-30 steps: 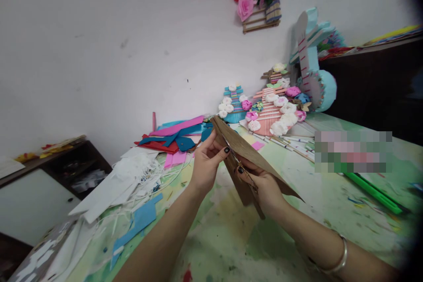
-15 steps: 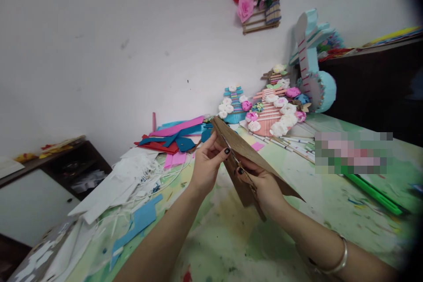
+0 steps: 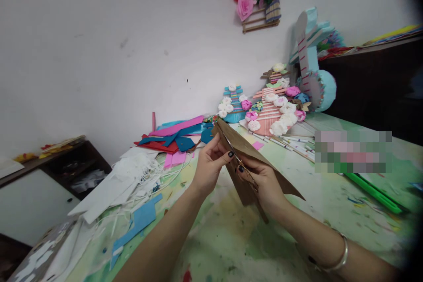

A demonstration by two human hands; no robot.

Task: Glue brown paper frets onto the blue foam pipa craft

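Above the table, a sheet of brown paper (image 3: 254,147) is held up and slanting down to the right. My left hand (image 3: 211,165) pinches it near its upper left end, thumb on the near side. In my right hand (image 3: 262,183) is a pair of scissors (image 3: 254,184), fingers closed around the handles. The scissor blades lie along the paper between its two parts, pointing up and left toward my left hand. A narrow brown part of the sheet hangs below the blades. My palm and fingers partly hide the handles.
On the table (image 3: 224,246) lie white foam sheets and cords (image 3: 128,176), a blue offcut (image 3: 140,220), coloured sheets (image 3: 178,132) and a green utility knife (image 3: 373,191). Flower-decorated craft instruments (image 3: 271,112) lean at the back, near a large light-blue one (image 3: 310,61).
My hands, the paper and the scissors have shifted very slightly right. The scissor blades look a little more closed together than before. My grip on both is the same.
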